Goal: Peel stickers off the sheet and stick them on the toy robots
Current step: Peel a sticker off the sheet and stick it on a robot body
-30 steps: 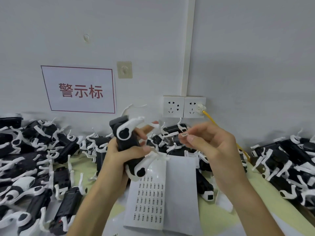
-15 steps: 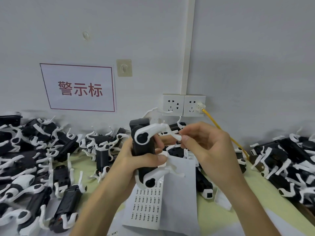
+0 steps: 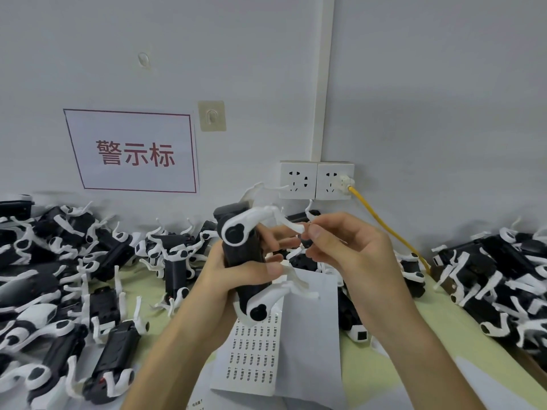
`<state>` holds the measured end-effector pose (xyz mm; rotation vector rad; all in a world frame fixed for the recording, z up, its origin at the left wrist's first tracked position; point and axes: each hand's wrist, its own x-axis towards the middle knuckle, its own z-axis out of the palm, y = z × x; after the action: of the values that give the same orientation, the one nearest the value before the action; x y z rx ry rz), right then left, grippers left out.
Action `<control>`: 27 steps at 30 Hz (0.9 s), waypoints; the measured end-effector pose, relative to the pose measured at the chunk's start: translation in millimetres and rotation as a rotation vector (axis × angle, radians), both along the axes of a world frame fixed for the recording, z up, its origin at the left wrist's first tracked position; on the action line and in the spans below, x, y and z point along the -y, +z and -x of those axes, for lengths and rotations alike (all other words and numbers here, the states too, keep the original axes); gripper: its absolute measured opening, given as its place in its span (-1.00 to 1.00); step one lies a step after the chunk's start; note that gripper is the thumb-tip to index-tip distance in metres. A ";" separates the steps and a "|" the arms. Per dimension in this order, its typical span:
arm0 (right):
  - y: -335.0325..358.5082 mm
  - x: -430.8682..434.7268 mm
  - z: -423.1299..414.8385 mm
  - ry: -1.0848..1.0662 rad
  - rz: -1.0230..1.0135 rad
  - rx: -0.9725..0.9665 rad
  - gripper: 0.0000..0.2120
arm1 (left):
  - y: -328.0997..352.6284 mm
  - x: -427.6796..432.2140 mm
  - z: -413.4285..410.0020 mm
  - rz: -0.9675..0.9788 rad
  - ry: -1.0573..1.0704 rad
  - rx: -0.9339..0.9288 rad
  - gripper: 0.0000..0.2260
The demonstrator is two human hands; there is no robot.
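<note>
While the left hand (image 3: 228, 273) wraps the toy robot (image 3: 241, 253), the right hand (image 3: 355, 255) pinches its white leg (image 3: 289, 224).

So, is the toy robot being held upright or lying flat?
Upright: the left hand grips the toy robot on end, above the sticker sheet.

Illegibly tiny print on sticker sheet (image 3: 254, 350)

Sticker sheet (image 3: 254, 350) on table (image 3: 450, 344); toy robots (image 3: 59, 261) flanking.
</note>
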<state>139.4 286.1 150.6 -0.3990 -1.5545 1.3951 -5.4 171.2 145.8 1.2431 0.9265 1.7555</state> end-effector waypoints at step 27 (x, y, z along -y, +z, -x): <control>7.9 18.3 -2.1 0.026 -0.227 0.199 -0.95 | -7.9 -13.4 -13.3 0.244 0.177 0.088 -0.62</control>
<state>141.5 267.9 158.5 -0.3887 -1.8640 1.2105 7.9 184.6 137.9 0.9448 1.1893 1.7551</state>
